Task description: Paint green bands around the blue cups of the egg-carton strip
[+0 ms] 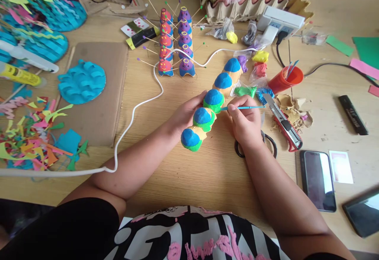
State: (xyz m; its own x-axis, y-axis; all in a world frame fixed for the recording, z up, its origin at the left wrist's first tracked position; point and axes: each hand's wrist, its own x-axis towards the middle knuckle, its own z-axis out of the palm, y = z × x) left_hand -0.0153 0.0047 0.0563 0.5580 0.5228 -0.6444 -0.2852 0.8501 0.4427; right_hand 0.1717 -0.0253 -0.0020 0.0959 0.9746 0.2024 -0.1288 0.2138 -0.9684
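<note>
My left hand (pixel 191 112) is closed around the side of an egg carton strip (pixel 212 98). Its several humps are capped in blue clay, and the nearer ones carry green clay below the blue. In my right hand (pixel 245 121) a thin blue modelling tool (pixel 248 108) is pinched, its tip at the green edge of the middle hump. Just beyond my right hand lie green clay (pixel 245 91) on plastic and blue clay (pixel 265 94). Black-handled scissors (pixel 271 143) lie partly hidden under my right wrist.
A red utility knife (pixel 286 123) and an orange cup (pixel 286 80) stand right of my hand. Two finished clay-covered strips, red (pixel 166 42) and purple (pixel 185 42), are at the back. A white cable (pixel 134 113) crosses the table. Paper scraps (pixel 32 137) lie left, a phone (pixel 318 181) right.
</note>
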